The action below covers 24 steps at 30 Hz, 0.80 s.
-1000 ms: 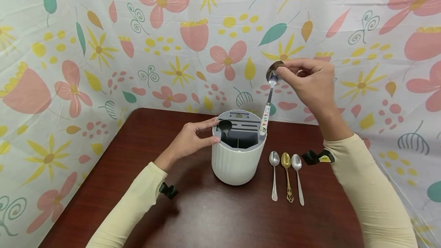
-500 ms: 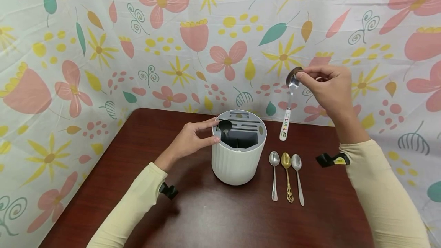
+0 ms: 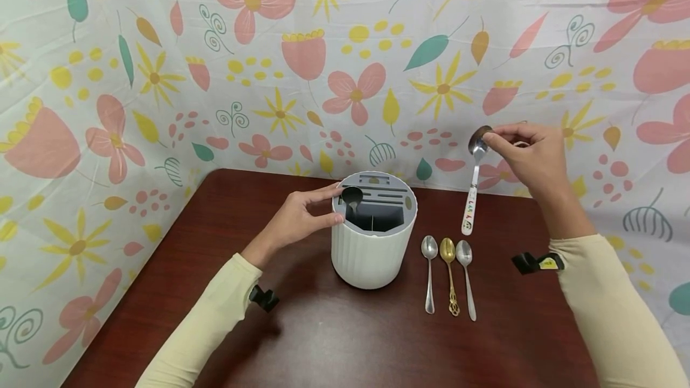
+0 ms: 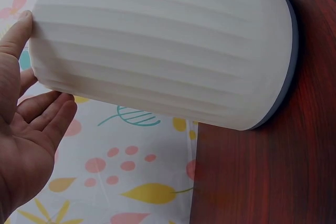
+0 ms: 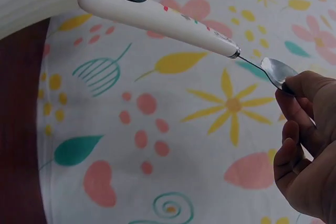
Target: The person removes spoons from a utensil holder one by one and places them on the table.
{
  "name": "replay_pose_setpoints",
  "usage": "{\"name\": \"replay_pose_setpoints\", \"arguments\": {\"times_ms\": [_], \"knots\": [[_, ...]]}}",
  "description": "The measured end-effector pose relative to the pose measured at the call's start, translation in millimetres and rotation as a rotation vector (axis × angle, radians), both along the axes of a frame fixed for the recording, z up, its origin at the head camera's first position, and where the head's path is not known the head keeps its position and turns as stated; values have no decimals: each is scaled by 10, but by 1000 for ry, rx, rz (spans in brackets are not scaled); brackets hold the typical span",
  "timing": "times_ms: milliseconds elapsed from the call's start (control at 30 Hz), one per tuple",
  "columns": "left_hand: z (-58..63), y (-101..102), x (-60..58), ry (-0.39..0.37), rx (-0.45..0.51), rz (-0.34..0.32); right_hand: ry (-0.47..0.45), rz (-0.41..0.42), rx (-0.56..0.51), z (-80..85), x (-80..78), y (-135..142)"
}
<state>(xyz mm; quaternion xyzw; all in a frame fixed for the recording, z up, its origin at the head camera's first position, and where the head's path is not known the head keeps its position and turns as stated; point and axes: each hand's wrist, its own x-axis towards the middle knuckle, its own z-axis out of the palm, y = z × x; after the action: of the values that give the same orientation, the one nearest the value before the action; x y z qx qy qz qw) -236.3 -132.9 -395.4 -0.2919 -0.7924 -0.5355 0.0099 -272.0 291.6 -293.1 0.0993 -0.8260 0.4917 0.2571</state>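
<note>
My right hand (image 3: 530,157) pinches a spoon (image 3: 470,203) by its metal bowl, between thumb and fingers. The spoon's white handle, printed with coloured letters and a dark round picture, hangs down right of the holder; in the right wrist view the handle (image 5: 157,20) points left. My left hand (image 3: 299,217) rests against the left side of a white ribbed utensil holder (image 3: 366,262), its fingers spread along the rim and its thumb at the front. In the left wrist view the thumb and fingertips touch the holder's wall (image 4: 157,45). A black spoon (image 3: 352,197) stands in the holder's left compartment.
Right of the holder lie a silver spoon (image 3: 429,274), a gold spoon (image 3: 449,274) with an ornate handle end and another silver spoon (image 3: 466,277), side by side. The dark wood table (image 3: 323,340) meets a flowered cloth (image 3: 269,64) behind and at the sides.
My right hand has carried the white-handled spoon right and downward, from over the holder's right rim to above the table at its right. The left hand has stayed in place.
</note>
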Motion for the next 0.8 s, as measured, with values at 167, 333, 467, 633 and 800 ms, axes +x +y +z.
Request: {"name": "replay_pose_setpoints", "arguments": {"times_ms": [167,333,467,633,800], "knots": [[-5,4,-6,5,-12,3,-43,-15,73,-129,35,137],[-2,-1,2,0,-15,13,-82,8,131,-227,83,245],[1,-5,4,-3,-23,17,-141,-13,166,-329,122,338],[0,1,11,-16,-13,13,-161,-32,239,-504,174,487],[0,2,11,-5,-6,11,-179,-51,291,-662,238,609]]}}
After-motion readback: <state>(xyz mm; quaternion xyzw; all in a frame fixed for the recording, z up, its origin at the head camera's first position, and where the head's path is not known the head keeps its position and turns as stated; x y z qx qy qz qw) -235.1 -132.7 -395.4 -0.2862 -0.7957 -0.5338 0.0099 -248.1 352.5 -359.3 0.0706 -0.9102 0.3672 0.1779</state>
